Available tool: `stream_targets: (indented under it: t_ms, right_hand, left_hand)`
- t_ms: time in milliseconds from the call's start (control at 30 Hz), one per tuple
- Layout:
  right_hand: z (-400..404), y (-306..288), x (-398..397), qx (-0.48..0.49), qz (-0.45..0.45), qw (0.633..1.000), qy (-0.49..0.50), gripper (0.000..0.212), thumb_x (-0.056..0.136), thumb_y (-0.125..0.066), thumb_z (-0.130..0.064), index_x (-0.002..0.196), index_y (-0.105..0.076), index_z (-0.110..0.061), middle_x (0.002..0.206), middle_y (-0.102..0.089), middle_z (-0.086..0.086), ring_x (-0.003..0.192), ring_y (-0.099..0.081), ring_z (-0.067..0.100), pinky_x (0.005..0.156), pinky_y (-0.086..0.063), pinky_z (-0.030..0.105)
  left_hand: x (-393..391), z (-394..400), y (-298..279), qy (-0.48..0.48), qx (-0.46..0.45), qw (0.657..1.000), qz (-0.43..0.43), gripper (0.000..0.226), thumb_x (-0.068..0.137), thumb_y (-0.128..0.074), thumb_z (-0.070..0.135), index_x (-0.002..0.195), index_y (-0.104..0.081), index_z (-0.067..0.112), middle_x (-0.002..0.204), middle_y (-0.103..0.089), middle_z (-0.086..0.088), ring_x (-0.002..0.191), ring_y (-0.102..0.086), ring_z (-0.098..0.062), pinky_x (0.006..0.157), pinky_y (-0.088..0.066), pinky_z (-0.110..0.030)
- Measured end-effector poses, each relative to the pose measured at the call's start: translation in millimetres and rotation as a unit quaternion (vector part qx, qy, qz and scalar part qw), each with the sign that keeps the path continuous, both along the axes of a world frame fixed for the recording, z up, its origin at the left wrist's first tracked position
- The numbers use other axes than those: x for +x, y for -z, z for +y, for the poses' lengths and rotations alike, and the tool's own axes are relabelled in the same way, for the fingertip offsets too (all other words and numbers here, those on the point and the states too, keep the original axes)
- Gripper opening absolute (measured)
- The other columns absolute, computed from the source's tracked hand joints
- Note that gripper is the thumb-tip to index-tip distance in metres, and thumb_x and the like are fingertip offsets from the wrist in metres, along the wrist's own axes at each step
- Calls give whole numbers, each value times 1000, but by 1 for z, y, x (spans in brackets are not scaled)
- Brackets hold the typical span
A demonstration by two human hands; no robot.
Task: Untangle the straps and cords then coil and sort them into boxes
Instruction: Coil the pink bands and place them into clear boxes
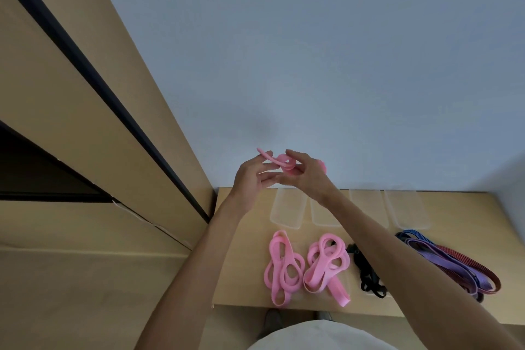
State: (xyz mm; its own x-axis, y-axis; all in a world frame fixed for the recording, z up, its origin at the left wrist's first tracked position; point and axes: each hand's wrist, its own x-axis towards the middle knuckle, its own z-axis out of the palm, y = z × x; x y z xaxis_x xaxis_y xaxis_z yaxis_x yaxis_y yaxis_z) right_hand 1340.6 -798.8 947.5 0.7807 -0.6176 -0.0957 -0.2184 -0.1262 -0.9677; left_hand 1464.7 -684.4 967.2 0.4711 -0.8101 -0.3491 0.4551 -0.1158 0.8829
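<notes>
Clear boxes point(288, 209) beyond pink straps point(306, 267)

Single head-worn view, forward and down over a table point(244, 250).

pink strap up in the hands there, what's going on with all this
A person is working a pink strap in the air above the table, the right hand gripping it and the left hand at its loose end. Two pink bundles lie on the table beside a black cord and purple and red straps. The four clear boxes behind look empty.
</notes>
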Motion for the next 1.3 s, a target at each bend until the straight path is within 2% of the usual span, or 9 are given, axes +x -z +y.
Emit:
stream_targets:
  t_ms: [167, 267, 367, 433, 533, 700, 933, 1200, 1300]
  right_hand:
    - [5, 7, 11, 6, 3, 999, 51, 20, 89, -71, -14, 108, -69, -11, 93, -71, -2, 78, -70, 18, 77, -56, 33]
    - [9, 4, 8, 82, 3, 996, 47, 17, 96, -60, -17, 109, -70, -12, 95, -77, 4, 80, -73, 20, 73, -48, 26]
    - [11, 4, 9, 159, -5, 986, 53, 22, 95, -54, -17, 106, -71, -9, 95, -76, 12, 77, -69, 22, 75, -44, 34]
    - [12, 6, 10, 195, -20, 979, 58, 22, 94, -53, -14, 105, -70, -4, 91, -73, 14, 73, -66, 24, 76, -48, 37]
    - [14, 8, 11, 230, -56, 969, 70, 24, 92, -53, -8, 107, -70, -2, 92, -72, 14, 80, -67, 26, 83, -52, 38]
    - [16, 11, 12, 232, -94, 965, 75, 30, 89, -55, -1, 114, -70, -10, 108, -72, 9, 98, -66, 18, 91, -49, 35]
    - [34, 19, 14, 238, -118, 958, 106, 30, 86, -58, -1, 114, -66, -5, 108, -71, 25, 100, -70, 43, 93, -55, 51]
    - [42, 24, 5, 290, -85, 948, 104, 29, 92, -51, -14, 112, -70, -5, 112, -66, 28, 78, -63, 33, 70, -53, 39]
    - [40, 29, 1, 257, -47, 959, 106, 24, 96, -57, -21, 113, -71, -11, 100, -72, 10, 80, -65, 23, 73, -57, 40]
  left_hand:
    - [7, -6, 10, -90, 98, 933, -335, 15, 85, -62, 6, 90, -72, 14, 88, -75, -1, 84, -70, -17, 77, -55, -35]
    - [10, -4, 15, -154, 135, 881, -426, 20, 79, -73, 19, 94, -61, 14, 91, -64, 5, 83, -59, -13, 70, -47, -28]
    - [18, -6, 10, -134, 164, 936, -282, 40, 84, -73, 28, 117, -56, 13, 111, -63, 2, 94, -63, -12, 74, -48, -25]
    - [24, -5, 6, -71, 133, 976, -154, 23, 87, -68, 15, 107, -64, 6, 105, -71, -8, 88, -69, -19, 71, -53, -27]
    - [27, -4, 4, -88, 133, 982, -102, 21, 84, -71, 4, 104, -65, 5, 93, -67, -11, 76, -65, -21, 66, -53, -27]
    - [32, 0, 6, -64, 170, 980, 79, 27, 90, -70, 24, 107, -61, 5, 95, -64, -11, 67, -59, -20, 56, -43, -29]
    - [25, 3, 0, 20, 111, 978, -175, 13, 89, -68, 15, 99, -64, 7, 78, -75, -5, 58, -66, -21, 50, -43, -21]
    - [23, -11, 17, 9, 134, 964, -230, 14, 86, -62, 12, 77, -58, 2, 76, -66, -15, 61, -58, -20, 60, -46, -31]
    - [15, -20, 30, -23, 129, 967, -221, 15, 90, -60, 14, 78, -54, 8, 78, -67, -12, 65, -65, -22, 58, -51, -31]
